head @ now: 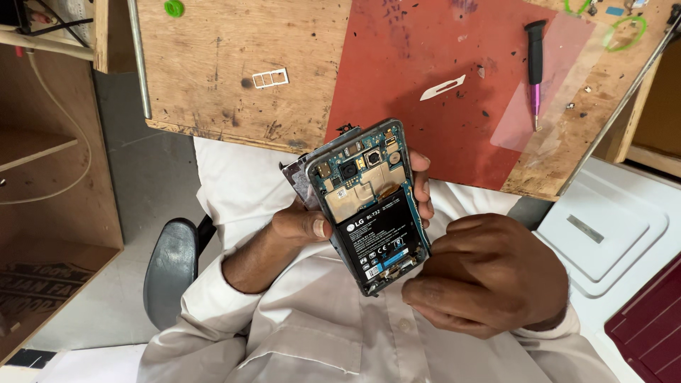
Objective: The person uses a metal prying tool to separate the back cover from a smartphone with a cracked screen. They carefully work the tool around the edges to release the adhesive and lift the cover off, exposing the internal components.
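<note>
Phone (369, 206): back cover off; held in the air above the lap, just below the bench edge; circuit board and camera modules exposed in the upper half, black battery (379, 237) in the lower half
Left hand (301, 227): clamped on the phone; thumb across its left edge, fingertips (423, 188) wrapping round the right edge; a thin grey panel (296, 179) shows behind the phone in the same grip
Right hand (489, 273): curled, fingers drawn together at the phone's lower right corner; touching the frame there; cannot tell whether anything is pinched between the fingers
Bench (234, 57): worn wooden top; red mat (418, 106) covers its middle
On mat: white pick (442, 87), lying flat; well apart from the phone
Screwdriver (535, 64): black grip, pink shaft; lies at the mat's right edge
SIM tray (270, 78): white, on bare wood left of the mat
Clothing: white shirt (319, 333), sleeves to the wrists
Surroundings: grey stool (170, 269) at lower left; white lid (610, 227) at right
</note>
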